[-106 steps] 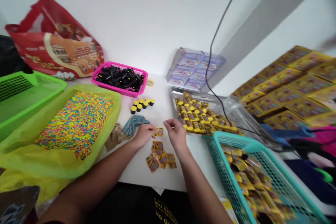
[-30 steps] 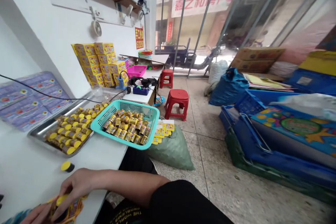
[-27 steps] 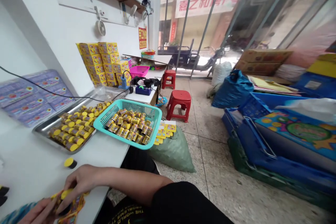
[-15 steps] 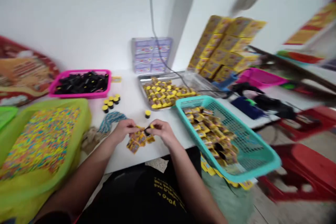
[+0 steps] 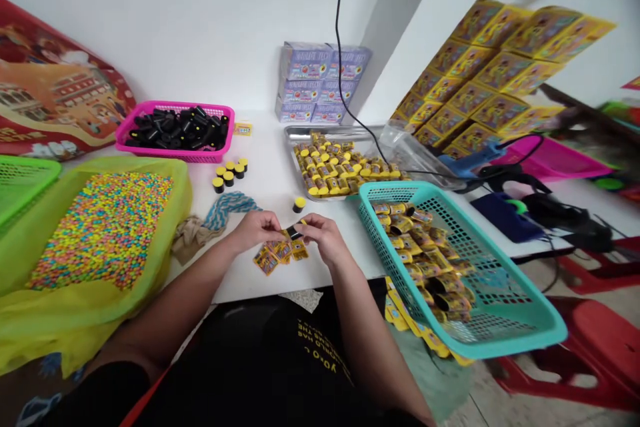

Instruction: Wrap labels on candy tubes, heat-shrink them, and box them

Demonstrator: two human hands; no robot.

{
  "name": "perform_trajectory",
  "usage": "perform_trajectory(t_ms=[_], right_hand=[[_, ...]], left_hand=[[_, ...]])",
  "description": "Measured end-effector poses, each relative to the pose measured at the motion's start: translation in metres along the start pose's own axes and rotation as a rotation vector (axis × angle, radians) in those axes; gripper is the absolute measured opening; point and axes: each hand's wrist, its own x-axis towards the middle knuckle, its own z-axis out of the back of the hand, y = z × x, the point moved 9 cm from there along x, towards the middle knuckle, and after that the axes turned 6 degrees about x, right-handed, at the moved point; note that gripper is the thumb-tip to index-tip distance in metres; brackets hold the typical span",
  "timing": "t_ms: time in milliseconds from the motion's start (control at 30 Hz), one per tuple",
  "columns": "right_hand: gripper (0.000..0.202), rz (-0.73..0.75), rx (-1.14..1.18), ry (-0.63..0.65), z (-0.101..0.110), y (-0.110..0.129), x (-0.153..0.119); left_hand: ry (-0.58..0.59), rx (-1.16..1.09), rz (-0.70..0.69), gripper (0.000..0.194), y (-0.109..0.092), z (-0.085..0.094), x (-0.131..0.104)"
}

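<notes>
Fingers [image 5: 309,231]: right hand [image 5: 323,235] pinches black canister [image 5: 294,232], frame centre; left hand [image 5: 257,229] at other end, grip unclear. Likely light, stiff, slick; hold by ends.

Black canister [image 5: 293,233], yellow lid [image 5: 303,221]

Bright, soft light; stretched edges.

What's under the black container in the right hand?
Overlapping yellow labels on the white table. The container hides its own underside and anything directly beneath it.
</notes>
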Motion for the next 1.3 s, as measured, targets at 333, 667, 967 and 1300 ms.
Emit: perform_trajectory(t_ms=[333,667,967,1300], right_hand=[[0.036,0.023,-0.049,-0.049,0.003,-0.003,-0.001],[0.037,-0.002,0.002,-0.055,0.000,-0.007,0.000],[0.040,0.077,-0.044,-0.100,-0.004,-0.001,-0.002],[0.035,0.143,-0.015,-0.177,0.004,-0.002,0.000]], left_hand=[[-0.037,-0.009,0.037,0.038,0.005,0.005,0.001],[-0.096,-0.096,0.072,0.038,0.013,0.005,0.002],[-0.128,-0.156,0.116,0.037,0.017,0.003,0.000],[-0.324,-0.287,0.129,0.040,0.025,0.017,0.001]])
